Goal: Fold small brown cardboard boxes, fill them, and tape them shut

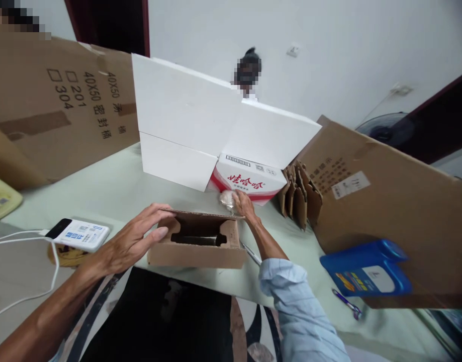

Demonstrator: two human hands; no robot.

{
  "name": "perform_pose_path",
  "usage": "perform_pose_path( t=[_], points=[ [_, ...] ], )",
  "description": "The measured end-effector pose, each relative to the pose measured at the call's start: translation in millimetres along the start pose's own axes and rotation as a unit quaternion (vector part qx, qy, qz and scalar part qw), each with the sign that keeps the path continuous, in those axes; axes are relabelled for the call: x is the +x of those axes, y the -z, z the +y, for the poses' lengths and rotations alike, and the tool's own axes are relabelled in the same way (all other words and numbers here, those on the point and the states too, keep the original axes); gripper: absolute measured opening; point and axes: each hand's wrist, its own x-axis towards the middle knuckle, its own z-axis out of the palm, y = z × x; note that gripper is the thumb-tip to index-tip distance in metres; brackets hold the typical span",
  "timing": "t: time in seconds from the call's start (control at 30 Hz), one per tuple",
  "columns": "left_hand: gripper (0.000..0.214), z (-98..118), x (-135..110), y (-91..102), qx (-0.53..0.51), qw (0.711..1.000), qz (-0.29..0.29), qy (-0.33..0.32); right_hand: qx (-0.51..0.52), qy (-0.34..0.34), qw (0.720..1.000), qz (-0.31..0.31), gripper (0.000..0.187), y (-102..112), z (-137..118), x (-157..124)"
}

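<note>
A small brown cardboard box [196, 255] stands in front of me, its top open and a dark slot-shaped gap showing inside. My left hand [144, 234] grips the box at its left end, fingers over the far edge and thumb at the near side. Beyond the box, my right hand [245, 203] has its fingers closed on a small clear plastic-wrapped item [227, 199], whose contents I cannot make out. Just behind that item, a white and red printed carton [249, 178] leans at the white board. A silver pen-like tool [251, 254] lies by the box's right end, partly hidden by my forearm.
White foam-like panels [185, 100] stand across the table [121, 186]. Large cartons flank it at left [83, 100] and right [396, 216]. Folded cardboard inserts [300, 196], a blue bottle [366, 269], a purple pen [347, 303] and a cabled power bank [78, 234] lie around. Another person's head shows behind.
</note>
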Motion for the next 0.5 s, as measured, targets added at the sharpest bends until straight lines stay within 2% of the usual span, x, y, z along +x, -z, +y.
perform_pose_path(
  t=[0.1,0.2,0.27,0.3,0.4,0.5],
  points=[
    [0.038,3,11,4.8,0.009,1.000,-0.004,0.007,0.023,0.010,0.999,0.045,0.039,35,-22,-11],
    [0.040,6,19,12.1,0.013,0.999,-0.033,0.014,0.051,0.035,0.993,0.098,0.041,76,-55,-47],
    [0.043,7,23,17.4,0.019,0.998,-0.056,0.014,0.091,0.089,0.983,0.131,0.038,102,-81,-79],
    [0.045,7,25,19.7,0.024,0.997,-0.070,0.016,0.111,0.135,0.977,0.120,0.036,113,-94,-94],
    [0.051,4,30,23.5,0.040,0.992,-0.112,0.034,0.107,0.275,0.954,-0.041,0.022,137,-125,-127],
    [0.049,1,35,21.9,0.063,0.987,-0.145,0.033,0.066,0.344,0.920,-0.178,0.034,145,-141,-132]
  ],
)
